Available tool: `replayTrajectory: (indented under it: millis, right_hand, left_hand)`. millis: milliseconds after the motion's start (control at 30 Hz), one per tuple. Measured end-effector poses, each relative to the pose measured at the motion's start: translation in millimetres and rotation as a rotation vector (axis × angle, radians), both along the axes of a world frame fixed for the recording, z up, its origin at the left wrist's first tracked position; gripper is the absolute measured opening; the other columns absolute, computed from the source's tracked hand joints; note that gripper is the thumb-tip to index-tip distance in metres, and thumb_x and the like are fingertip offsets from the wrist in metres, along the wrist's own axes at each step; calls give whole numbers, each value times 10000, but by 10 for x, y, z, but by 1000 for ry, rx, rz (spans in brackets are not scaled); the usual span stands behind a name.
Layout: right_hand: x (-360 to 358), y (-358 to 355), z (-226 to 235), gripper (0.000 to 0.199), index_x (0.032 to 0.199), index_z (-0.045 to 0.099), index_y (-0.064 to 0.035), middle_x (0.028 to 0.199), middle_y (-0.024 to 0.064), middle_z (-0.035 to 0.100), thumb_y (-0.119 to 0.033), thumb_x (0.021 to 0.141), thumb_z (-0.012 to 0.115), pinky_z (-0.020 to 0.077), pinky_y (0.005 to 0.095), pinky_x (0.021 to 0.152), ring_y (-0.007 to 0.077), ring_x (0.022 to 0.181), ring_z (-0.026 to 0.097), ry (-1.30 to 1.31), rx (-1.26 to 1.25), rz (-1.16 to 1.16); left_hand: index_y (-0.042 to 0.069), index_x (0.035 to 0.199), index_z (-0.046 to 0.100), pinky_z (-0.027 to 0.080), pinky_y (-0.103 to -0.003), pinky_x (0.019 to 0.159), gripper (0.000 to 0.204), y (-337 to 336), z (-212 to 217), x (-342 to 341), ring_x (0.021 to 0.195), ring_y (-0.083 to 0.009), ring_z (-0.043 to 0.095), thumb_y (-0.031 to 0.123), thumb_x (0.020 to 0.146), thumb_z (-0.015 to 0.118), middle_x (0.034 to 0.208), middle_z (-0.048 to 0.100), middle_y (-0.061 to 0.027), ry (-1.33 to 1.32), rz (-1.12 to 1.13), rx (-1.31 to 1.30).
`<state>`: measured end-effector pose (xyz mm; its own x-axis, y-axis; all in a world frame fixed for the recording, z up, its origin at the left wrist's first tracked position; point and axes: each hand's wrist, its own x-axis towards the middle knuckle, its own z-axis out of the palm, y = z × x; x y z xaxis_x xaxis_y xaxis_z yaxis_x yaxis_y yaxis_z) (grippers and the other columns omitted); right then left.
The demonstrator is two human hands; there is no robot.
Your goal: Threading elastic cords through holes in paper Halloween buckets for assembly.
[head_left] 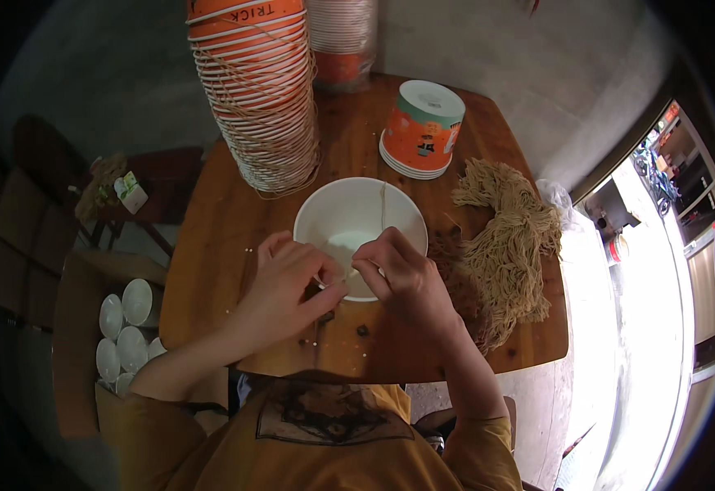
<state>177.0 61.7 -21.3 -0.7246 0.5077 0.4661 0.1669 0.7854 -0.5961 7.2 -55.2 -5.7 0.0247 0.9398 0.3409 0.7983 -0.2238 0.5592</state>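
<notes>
A white paper bucket (320,214) stands mouth up on the wooden table in front of me. A thin tan cord (384,204) runs from its far rim down the inside to my right hand (410,270), which pinches it over the bucket's near right side. My left hand (288,282) is at the near left rim, thumb and fingertips brought together close to the right fingertips. What the left fingers grip is too small to make out. To the right lies a loose bundle of tan cords (513,237).
A tall tilted stack of orange-and-white buckets (259,114) with cords rises at the back left; a wrapped stack (342,41) stands behind. A short upside-down bucket stack (423,131) is at the back right. Left of the table (210,245), a carton (79,352) holds white cups (132,348).
</notes>
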Motion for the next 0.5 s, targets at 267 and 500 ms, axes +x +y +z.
replayTrajectory:
  millis: [267, 500]
  right_hand:
    - [-40, 26, -61, 62, 913, 583, -57, 888, 84, 572, -77, 870, 622, 533, 401, 594, 316, 749, 629, -96, 391, -69]
    - [-149, -25, -69, 101, 854, 518, 17, 917, 114, 484, 9, 783, 589, 570, 344, 552, 260, 885, 560, -77, 367, -188]
  left_hand:
    - [66, 841, 526, 236, -402, 1050, 94, 114, -192, 140, 854, -187, 529, 95, 847, 615, 824, 535, -24, -68, 180, 30]
    - [70, 904, 509, 209, -423, 1079, 151, 43, -138, 78, 975, -244, 519, 32, 782, 588, 885, 527, -56, -91, 125, 33]
